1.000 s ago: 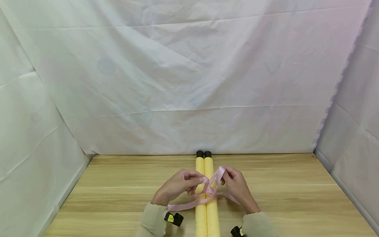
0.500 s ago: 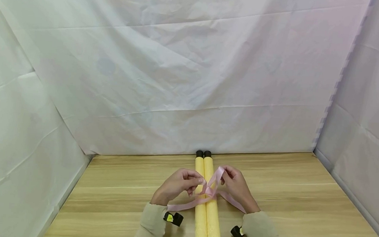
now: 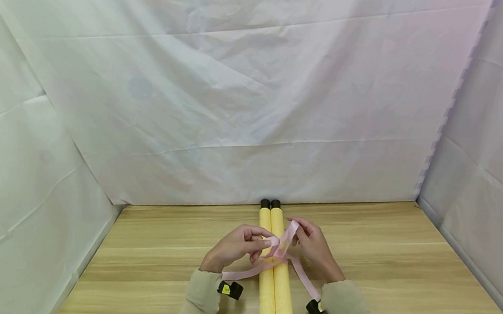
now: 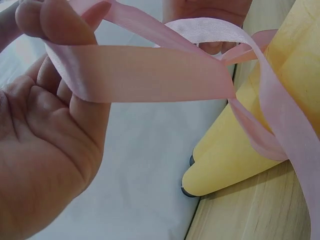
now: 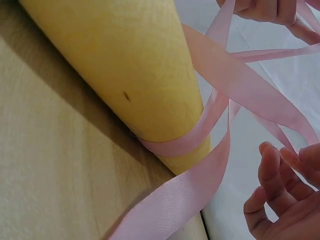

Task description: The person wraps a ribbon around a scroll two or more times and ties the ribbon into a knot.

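Observation:
Two yellow tubes point(image 3: 283, 295) with black end caps lie side by side on the table. A pink ribbon point(image 4: 150, 74) is wrapped round them and crosses over itself above the middle. My left hand point(image 3: 238, 243) pinches a loop of the ribbon between thumb and fingers, left of the crossing. On the other side my right hand point(image 3: 313, 241) pinches a raised loop; this hand point(image 5: 290, 190) shows low in the right wrist view, its other fingers spread loosely. The ribbon's loose ends trail out to the left and right. How the crossing is knotted cannot be told.
The tubes rest on a wood-grain table point(image 3: 161, 253). White sheeting point(image 3: 238, 102) stands behind the table and at both sides. Small black cameras point(image 3: 230, 290) sit at both wrists.
My left fingers have moved slightly toward the crossing. The loop in my right hand has turned and looks wider. The ribbon's right end now hangs lower, toward the right wrist.

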The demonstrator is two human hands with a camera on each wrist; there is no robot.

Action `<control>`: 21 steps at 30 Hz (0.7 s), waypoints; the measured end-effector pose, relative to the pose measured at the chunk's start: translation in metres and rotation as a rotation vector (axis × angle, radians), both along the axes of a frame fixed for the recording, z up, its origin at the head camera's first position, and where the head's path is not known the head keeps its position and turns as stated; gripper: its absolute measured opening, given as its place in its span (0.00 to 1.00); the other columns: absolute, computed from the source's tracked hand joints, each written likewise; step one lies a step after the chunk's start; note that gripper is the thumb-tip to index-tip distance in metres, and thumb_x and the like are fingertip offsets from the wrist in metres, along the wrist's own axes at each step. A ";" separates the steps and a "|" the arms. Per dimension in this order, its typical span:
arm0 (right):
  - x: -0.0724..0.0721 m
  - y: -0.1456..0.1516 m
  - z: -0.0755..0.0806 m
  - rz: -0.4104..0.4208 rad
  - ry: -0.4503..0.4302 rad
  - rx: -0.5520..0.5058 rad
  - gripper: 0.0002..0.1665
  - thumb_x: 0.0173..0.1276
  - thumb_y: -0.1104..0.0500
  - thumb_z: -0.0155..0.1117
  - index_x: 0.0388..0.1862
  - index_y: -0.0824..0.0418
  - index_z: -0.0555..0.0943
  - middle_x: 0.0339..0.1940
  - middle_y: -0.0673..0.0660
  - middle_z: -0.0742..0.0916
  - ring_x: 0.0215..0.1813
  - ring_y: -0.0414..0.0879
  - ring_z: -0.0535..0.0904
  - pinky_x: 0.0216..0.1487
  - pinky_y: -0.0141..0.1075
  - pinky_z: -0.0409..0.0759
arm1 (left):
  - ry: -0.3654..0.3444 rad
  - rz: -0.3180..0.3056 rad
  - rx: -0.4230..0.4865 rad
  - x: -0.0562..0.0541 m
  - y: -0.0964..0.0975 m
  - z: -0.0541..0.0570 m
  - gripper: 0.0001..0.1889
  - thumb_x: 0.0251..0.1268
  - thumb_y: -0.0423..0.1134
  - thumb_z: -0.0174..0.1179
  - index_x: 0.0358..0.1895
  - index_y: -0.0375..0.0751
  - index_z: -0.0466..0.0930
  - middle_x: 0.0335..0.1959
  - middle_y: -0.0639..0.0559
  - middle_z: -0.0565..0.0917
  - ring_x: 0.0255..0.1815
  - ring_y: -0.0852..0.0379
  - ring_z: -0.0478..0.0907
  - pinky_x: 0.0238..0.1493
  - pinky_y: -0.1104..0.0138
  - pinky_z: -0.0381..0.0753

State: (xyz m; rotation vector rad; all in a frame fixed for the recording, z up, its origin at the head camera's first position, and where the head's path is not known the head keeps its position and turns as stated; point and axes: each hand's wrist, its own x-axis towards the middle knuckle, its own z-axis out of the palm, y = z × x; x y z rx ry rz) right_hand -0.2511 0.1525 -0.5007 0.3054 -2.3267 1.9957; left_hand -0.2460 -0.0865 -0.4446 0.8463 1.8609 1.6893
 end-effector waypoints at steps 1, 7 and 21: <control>0.000 0.000 0.001 0.003 0.000 -0.010 0.17 0.81 0.60 0.48 0.61 0.60 0.79 0.38 0.64 0.84 0.32 0.49 0.77 0.33 0.37 0.78 | 0.005 0.005 -0.003 0.000 0.000 0.000 0.16 0.72 0.41 0.59 0.54 0.33 0.82 0.14 0.55 0.74 0.16 0.63 0.71 0.26 0.71 0.76; 0.002 0.000 0.003 0.019 -0.001 -0.038 0.15 0.80 0.62 0.49 0.56 0.66 0.79 0.47 0.71 0.83 0.35 0.56 0.77 0.38 0.41 0.80 | 0.016 0.038 -0.024 0.001 0.001 0.001 0.15 0.71 0.43 0.60 0.51 0.35 0.84 0.14 0.55 0.74 0.16 0.61 0.71 0.30 0.70 0.77; 0.002 0.002 0.005 -0.039 0.023 0.029 0.15 0.79 0.61 0.52 0.53 0.67 0.83 0.29 0.63 0.82 0.31 0.55 0.77 0.25 0.32 0.69 | 0.045 0.050 0.037 0.006 -0.005 0.006 0.15 0.71 0.40 0.60 0.40 0.26 0.82 0.16 0.56 0.76 0.18 0.63 0.72 0.28 0.71 0.77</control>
